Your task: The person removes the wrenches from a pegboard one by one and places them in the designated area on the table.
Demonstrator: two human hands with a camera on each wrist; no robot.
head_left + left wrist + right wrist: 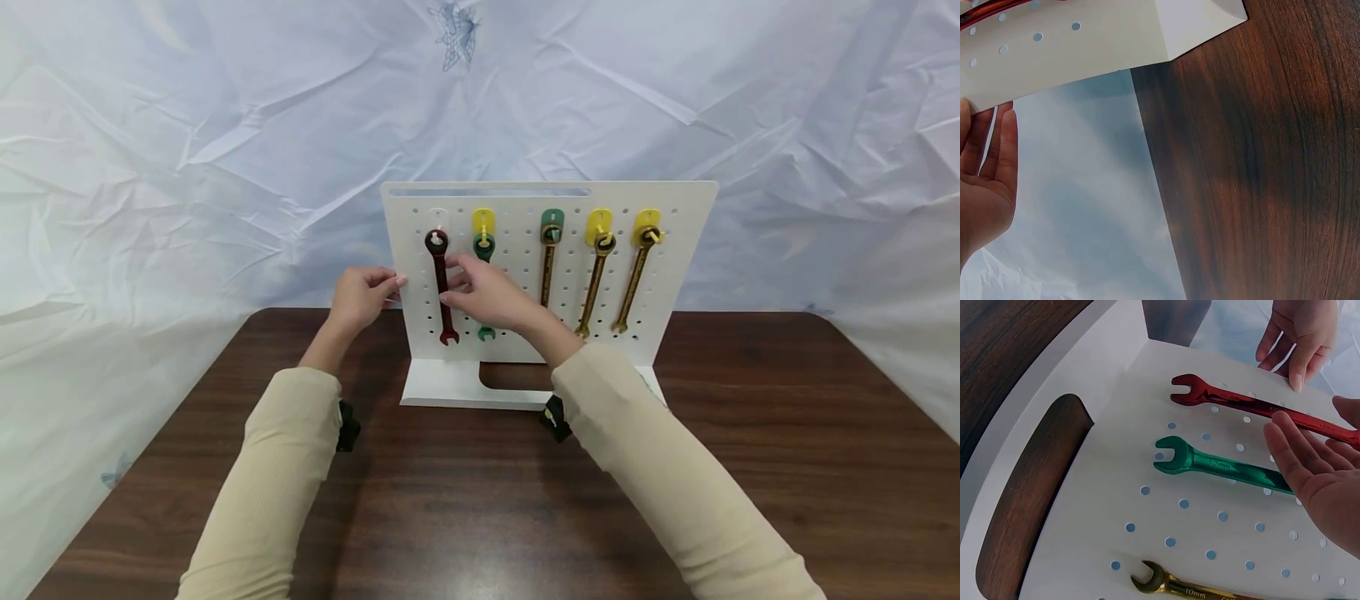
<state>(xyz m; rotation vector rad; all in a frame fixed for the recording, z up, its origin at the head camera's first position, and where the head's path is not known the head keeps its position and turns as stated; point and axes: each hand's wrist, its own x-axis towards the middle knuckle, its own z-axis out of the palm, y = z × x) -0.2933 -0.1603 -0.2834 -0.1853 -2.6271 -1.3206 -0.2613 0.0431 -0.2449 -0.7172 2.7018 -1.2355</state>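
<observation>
On a white pegboard (517, 325), my left hand (362, 296) pinches the left edge, thumb in front and fingers behind, as the left wrist view also shows. A dark red combination wrench (443, 292) hangs by its ring end from a white hook at the far left. My right hand (491, 292) is beside this wrench, its fingers loosely spread and fingertips right at the shaft. In the right wrist view, the red wrench (1241, 402) passes between thumb and fingers. Partly behind the right hand hangs a green wrench (1229, 467), on a yellow hook.
Three gold wrenches hang farther right: one (549, 262) on a green hook, another (595, 283) and the last (635, 279) on yellow hooks. The board's base (442, 387) stands on a dark wooden table (465, 500). A pale cloth (262, 150) hangs behind.
</observation>
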